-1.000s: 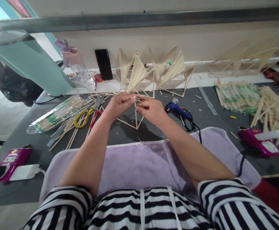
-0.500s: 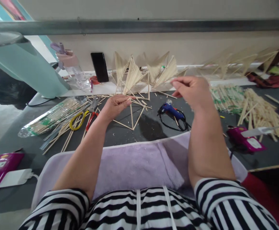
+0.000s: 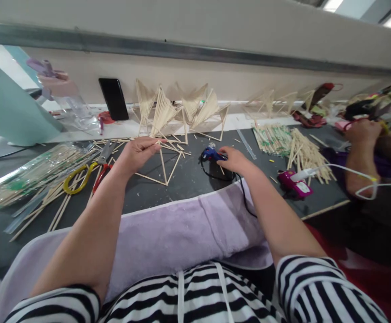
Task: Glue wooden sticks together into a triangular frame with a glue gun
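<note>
My left hand [image 3: 136, 157] is closed, thumb and fingers pinching the top corner of a small wooden-stick frame [image 3: 163, 166]. The frame's thin sticks meet in triangles, and its lower corner points toward me on the grey table. To the right, my right hand [image 3: 234, 160] has its fingers around the rear of a blue glue gun [image 3: 212, 154], which lies on the table with its black cord looped beside it. Scissors [image 3: 76, 178] with yellow and red handles rest left of my left hand, among loose sticks [image 3: 61, 208].
Finished-looking stick structures [image 3: 167, 112] stand along the wall by a black phone [image 3: 113, 99] and a clear bottle [image 3: 64, 96]. Stick piles [image 3: 308, 154] and a magenta power adapter [image 3: 294, 184] lie at right. Farther right is another person's hand [image 3: 363, 132].
My right hand has come down from above the table onto the glue gun. My left hand still pinches the frame. The view has turned to the right, bringing another person's arm into sight.
</note>
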`<move>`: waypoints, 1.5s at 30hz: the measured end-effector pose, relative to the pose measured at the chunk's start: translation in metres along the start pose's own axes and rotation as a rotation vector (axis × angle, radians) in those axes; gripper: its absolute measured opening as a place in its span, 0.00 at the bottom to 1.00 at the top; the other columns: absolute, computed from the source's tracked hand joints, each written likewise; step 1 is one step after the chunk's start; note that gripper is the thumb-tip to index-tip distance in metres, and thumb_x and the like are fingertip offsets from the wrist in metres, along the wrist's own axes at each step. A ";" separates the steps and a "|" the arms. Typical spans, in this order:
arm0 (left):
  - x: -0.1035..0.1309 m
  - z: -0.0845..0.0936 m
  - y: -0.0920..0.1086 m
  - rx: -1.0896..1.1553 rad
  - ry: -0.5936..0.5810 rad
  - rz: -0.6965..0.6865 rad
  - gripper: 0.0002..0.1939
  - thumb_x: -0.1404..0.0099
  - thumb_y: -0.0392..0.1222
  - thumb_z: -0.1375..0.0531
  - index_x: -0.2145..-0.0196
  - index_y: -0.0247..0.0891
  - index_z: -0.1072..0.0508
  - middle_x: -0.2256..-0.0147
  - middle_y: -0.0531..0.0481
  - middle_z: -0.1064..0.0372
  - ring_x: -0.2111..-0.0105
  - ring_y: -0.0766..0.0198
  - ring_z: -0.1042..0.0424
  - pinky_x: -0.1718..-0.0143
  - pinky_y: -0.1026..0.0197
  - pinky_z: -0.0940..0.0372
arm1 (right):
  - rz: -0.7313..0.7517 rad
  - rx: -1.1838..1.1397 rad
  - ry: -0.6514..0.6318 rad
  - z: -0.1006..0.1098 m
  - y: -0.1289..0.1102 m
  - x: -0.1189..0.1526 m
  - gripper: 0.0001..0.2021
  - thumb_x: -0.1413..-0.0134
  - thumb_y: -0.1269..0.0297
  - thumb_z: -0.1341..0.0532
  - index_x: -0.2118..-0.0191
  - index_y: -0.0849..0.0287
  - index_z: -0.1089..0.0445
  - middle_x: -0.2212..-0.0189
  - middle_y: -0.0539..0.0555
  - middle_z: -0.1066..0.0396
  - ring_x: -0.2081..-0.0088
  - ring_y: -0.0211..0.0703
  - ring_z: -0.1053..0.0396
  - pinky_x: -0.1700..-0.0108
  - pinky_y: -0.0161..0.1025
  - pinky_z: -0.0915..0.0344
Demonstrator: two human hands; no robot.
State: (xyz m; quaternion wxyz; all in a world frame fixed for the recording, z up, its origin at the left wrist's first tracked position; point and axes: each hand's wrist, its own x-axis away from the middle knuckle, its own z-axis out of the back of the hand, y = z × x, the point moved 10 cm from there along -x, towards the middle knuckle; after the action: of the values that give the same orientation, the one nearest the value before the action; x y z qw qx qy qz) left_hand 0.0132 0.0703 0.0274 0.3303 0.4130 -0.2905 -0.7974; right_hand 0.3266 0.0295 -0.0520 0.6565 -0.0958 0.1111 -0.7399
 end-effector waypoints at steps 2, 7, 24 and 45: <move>0.000 0.000 0.000 -0.007 0.000 0.001 0.14 0.37 0.51 0.39 0.59 0.43 0.19 0.56 0.48 0.22 0.56 0.55 0.25 0.50 0.55 0.33 | -0.013 0.075 -0.021 -0.007 -0.008 -0.001 0.27 0.53 0.67 0.37 0.43 0.60 0.35 0.46 0.64 0.30 0.46 0.55 0.32 0.48 0.47 0.35; 0.000 -0.001 0.002 -0.033 -0.015 -0.004 0.17 0.36 0.54 0.40 0.60 0.42 0.19 0.58 0.47 0.22 0.57 0.56 0.25 0.52 0.56 0.33 | -0.085 0.292 0.041 -0.002 -0.026 -0.001 0.24 0.52 0.71 0.42 0.46 0.62 0.33 0.50 0.68 0.31 0.47 0.61 0.33 0.49 0.50 0.35; 0.000 -0.002 0.007 -0.008 -0.033 -0.021 0.18 0.36 0.56 0.41 0.63 0.41 0.18 0.62 0.47 0.21 0.62 0.58 0.25 0.58 0.59 0.33 | 0.357 -1.271 -0.004 0.045 -0.150 0.038 0.14 0.55 0.58 0.32 0.61 0.56 0.27 0.61 0.53 0.25 0.77 0.33 0.38 0.72 0.37 0.35; 0.004 -0.001 -0.001 -0.051 -0.014 0.060 0.18 0.36 0.53 0.40 0.60 0.38 0.19 0.63 0.47 0.22 0.60 0.60 0.27 0.55 0.60 0.36 | 0.441 -0.658 -0.010 0.090 -0.158 0.038 0.13 0.51 0.49 0.33 0.67 0.54 0.24 0.75 0.50 0.28 0.75 0.41 0.32 0.73 0.39 0.36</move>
State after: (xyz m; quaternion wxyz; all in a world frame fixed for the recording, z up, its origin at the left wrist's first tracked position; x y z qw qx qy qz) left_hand 0.0123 0.0677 0.0245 0.3627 0.3899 -0.2846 -0.7971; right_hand 0.1976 0.0065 0.0803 0.7344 -0.2785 0.3569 -0.5057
